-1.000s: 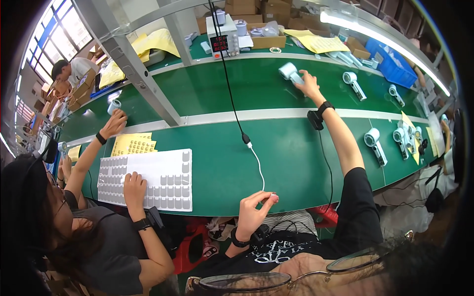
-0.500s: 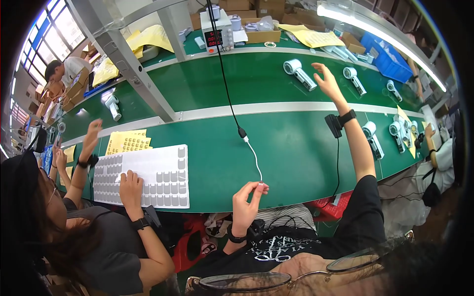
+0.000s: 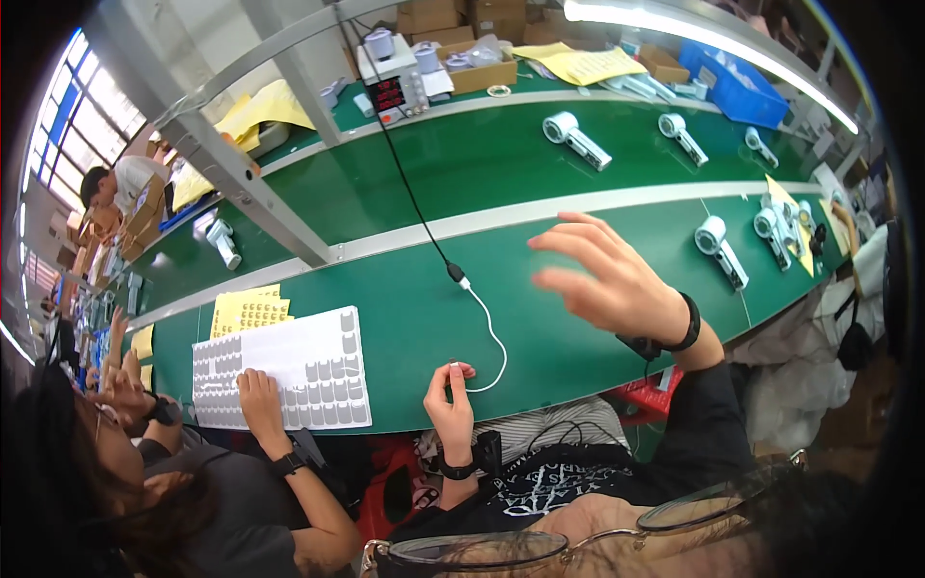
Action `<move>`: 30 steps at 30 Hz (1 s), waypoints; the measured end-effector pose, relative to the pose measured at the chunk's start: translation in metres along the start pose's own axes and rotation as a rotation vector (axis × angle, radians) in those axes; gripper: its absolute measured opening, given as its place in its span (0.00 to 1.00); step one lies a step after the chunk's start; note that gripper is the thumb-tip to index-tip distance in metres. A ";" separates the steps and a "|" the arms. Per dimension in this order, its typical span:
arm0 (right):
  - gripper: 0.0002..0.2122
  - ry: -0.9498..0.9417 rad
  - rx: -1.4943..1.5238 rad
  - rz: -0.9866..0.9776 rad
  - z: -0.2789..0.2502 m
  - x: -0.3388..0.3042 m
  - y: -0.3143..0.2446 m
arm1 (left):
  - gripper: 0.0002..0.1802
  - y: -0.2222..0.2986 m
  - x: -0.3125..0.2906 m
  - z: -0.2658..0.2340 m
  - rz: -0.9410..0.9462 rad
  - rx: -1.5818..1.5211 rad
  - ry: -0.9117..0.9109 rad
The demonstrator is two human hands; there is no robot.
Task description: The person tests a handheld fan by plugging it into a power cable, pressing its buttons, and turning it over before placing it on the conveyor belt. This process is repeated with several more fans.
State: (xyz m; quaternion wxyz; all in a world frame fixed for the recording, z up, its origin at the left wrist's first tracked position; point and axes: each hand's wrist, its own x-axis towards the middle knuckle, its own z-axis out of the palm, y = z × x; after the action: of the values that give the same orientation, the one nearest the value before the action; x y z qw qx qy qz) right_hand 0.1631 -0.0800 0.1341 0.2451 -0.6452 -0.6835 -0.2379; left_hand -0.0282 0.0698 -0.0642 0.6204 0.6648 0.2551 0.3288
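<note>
Left hand (image 3: 451,403) fingers pinch the white cable (image 3: 493,339) end near the table (image 3: 405,318) edge; right hand (image 3: 617,279) hovers above the table, fingers spread, empty.

factory: green conveyor belt (image 3: 462,183), seated workers

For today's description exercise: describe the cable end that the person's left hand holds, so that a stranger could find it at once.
Start at the long green workbench. A black cable hangs from above onto it and joins a thin white cable that loops toward the near edge. Its free end is pinched in the left hand, the only white lead on the bench.
</note>
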 end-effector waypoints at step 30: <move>0.14 0.111 -0.217 -0.145 0.018 0.067 -0.034 | 0.10 0.009 -0.005 -0.005 0.012 0.082 0.035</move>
State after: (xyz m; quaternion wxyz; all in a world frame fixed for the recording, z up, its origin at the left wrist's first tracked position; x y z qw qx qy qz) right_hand 0.1257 -0.0191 0.1625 0.1935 -0.6025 -0.6841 -0.3627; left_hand -0.0357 0.0682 -0.0560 0.5861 0.6853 0.2752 0.3333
